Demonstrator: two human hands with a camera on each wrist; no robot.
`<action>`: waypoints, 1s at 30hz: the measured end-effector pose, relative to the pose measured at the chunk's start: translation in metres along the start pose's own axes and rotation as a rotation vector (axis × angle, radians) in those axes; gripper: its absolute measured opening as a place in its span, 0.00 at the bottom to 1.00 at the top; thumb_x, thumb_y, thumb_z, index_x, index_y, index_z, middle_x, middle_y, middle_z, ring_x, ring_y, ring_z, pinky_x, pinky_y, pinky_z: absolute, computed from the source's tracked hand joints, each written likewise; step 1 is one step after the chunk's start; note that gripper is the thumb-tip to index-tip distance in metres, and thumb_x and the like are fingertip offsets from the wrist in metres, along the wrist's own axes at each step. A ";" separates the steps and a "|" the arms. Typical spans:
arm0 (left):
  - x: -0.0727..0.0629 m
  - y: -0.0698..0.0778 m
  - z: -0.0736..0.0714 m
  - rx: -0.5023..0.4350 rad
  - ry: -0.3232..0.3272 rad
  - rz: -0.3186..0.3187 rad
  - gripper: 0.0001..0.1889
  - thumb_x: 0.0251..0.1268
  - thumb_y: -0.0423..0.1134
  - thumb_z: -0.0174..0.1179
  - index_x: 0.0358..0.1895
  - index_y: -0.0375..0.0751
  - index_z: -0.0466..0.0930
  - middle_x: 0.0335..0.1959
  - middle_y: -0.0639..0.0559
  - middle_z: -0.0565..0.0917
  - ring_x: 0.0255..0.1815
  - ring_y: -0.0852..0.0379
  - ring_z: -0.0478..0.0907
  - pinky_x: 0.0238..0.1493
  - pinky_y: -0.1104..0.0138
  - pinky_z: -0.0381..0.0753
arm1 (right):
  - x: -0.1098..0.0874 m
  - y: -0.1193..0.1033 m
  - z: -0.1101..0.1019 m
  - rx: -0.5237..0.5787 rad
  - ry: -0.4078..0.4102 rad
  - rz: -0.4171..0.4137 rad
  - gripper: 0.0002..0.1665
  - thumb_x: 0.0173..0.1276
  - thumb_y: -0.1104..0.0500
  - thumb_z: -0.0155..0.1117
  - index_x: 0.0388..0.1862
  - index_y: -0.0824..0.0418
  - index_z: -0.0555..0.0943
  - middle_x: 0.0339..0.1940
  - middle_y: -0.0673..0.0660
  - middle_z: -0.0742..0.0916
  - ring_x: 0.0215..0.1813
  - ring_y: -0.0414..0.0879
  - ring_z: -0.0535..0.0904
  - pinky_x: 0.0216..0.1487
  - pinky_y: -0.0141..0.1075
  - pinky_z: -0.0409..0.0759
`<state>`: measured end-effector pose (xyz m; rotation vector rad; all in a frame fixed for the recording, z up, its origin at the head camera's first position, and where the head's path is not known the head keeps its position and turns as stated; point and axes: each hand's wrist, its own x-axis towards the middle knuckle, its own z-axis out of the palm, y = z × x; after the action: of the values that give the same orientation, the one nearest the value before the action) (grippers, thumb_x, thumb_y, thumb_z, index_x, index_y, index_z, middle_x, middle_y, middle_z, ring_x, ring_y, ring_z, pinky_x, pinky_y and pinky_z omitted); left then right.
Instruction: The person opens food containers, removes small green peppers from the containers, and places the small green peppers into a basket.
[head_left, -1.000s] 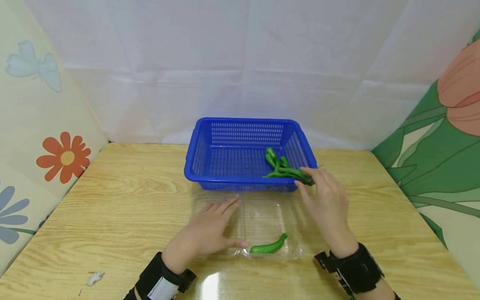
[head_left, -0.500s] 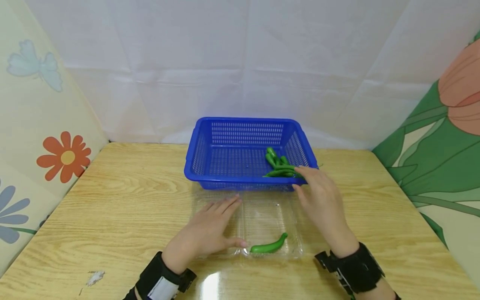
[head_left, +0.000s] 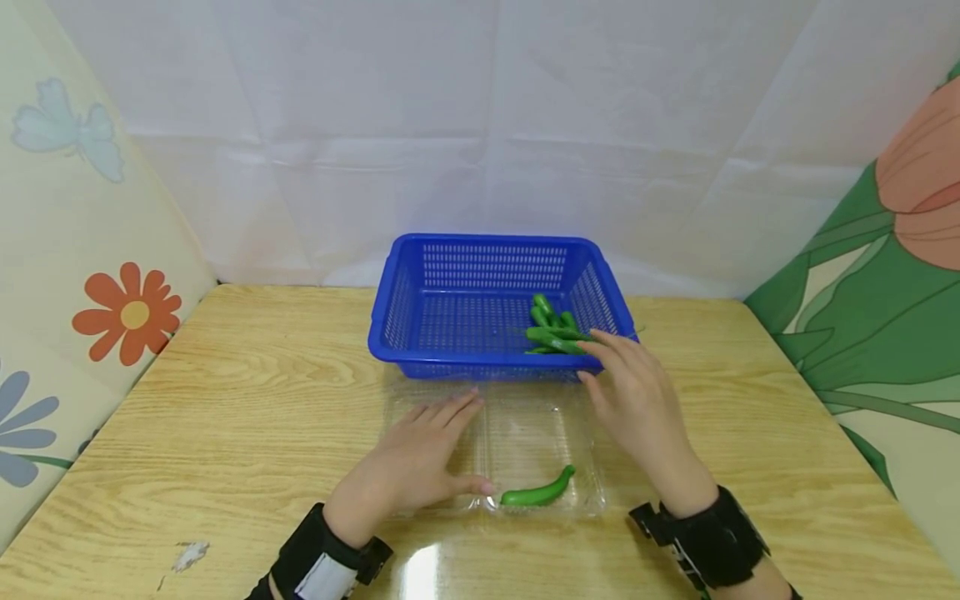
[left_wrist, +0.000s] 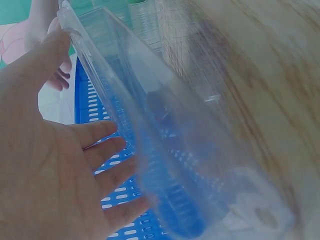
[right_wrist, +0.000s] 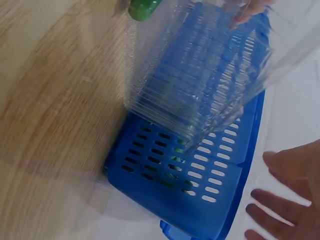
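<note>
A clear plastic clamshell box (head_left: 525, 425) lies opened flat, with one curved green chili pepper (head_left: 538, 495) in its right half. My left hand (head_left: 416, 458) rests over the left half, fingers straight; in the left wrist view the thumb and fingertips touch the plastic wall (left_wrist: 165, 110). Behind the box stands a blue slotted basket (head_left: 450, 360) holding several green chili peppers (head_left: 553, 338) in its front right corner. My right hand (head_left: 637, 400) reaches over that corner, fingertips right at the peppers. In the right wrist view its fingers (right_wrist: 280, 205) are spread apart, holding nothing visible.
The light wood table (head_left: 247, 417) has a worn white patch (head_left: 191, 556) at front left. A white cloth (head_left: 360, 150) hangs behind the basket. Printed floral panels (head_left: 127, 312) flank both sides.
My right hand has shifted left along the basket's front rim and no longer pinches a chili pepper there. The peppers under it have shifted left. The left hand stays put.
</note>
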<state>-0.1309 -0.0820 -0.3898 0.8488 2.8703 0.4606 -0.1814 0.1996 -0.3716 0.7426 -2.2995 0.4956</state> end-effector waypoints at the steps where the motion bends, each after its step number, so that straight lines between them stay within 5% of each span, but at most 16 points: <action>1: 0.000 0.000 0.000 -0.001 -0.001 0.000 0.53 0.58 0.72 0.56 0.79 0.42 0.53 0.80 0.47 0.53 0.77 0.45 0.54 0.76 0.48 0.54 | 0.000 0.000 0.000 0.011 0.003 -0.021 0.25 0.54 0.71 0.76 0.52 0.70 0.81 0.56 0.68 0.83 0.57 0.64 0.78 0.61 0.57 0.75; 5: 0.000 0.000 0.000 -0.008 -0.004 -0.001 0.53 0.58 0.72 0.56 0.79 0.42 0.53 0.80 0.47 0.53 0.77 0.45 0.54 0.76 0.48 0.54 | 0.003 -0.004 -0.002 0.082 0.009 -0.126 0.21 0.55 0.71 0.74 0.49 0.68 0.83 0.54 0.66 0.84 0.55 0.62 0.79 0.58 0.55 0.77; 8: 0.000 0.000 0.000 -0.013 -0.005 -0.003 0.53 0.58 0.72 0.57 0.79 0.42 0.53 0.80 0.47 0.53 0.77 0.45 0.54 0.76 0.48 0.54 | 0.004 -0.008 -0.003 0.135 0.003 -0.206 0.13 0.70 0.60 0.65 0.49 0.66 0.84 0.53 0.64 0.85 0.54 0.60 0.80 0.56 0.53 0.78; 12: 0.000 0.000 0.001 -0.015 -0.001 -0.007 0.52 0.58 0.72 0.57 0.79 0.42 0.54 0.80 0.47 0.54 0.77 0.45 0.54 0.76 0.48 0.55 | 0.005 -0.014 -0.003 0.184 -0.021 -0.268 0.23 0.80 0.48 0.49 0.49 0.64 0.84 0.52 0.62 0.85 0.54 0.58 0.81 0.56 0.52 0.79; 16: 0.000 0.000 0.001 -0.019 0.000 -0.009 0.52 0.58 0.71 0.58 0.79 0.42 0.54 0.80 0.47 0.54 0.77 0.45 0.54 0.76 0.48 0.55 | 0.003 -0.018 -0.005 0.199 -0.090 -0.262 0.12 0.68 0.61 0.67 0.49 0.63 0.84 0.51 0.59 0.86 0.54 0.56 0.81 0.57 0.51 0.79; 19: 0.000 0.000 0.001 -0.021 -0.001 -0.011 0.52 0.58 0.71 0.58 0.79 0.42 0.54 0.80 0.48 0.54 0.77 0.45 0.55 0.75 0.48 0.55 | 0.003 -0.021 -0.006 0.202 -0.135 -0.260 0.21 0.53 0.70 0.74 0.48 0.62 0.85 0.49 0.57 0.87 0.53 0.54 0.82 0.55 0.50 0.80; 30: 0.000 0.000 0.001 -0.011 0.009 -0.004 0.52 0.58 0.71 0.58 0.79 0.42 0.54 0.80 0.47 0.54 0.77 0.45 0.56 0.75 0.48 0.55 | 0.000 -0.029 -0.011 0.191 -0.285 -0.263 0.19 0.53 0.69 0.77 0.45 0.60 0.86 0.43 0.51 0.89 0.45 0.46 0.84 0.46 0.43 0.85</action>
<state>-0.1304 -0.0819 -0.3904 0.8413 2.8742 0.4799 -0.1586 0.1830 -0.3596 1.2617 -2.3829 0.5180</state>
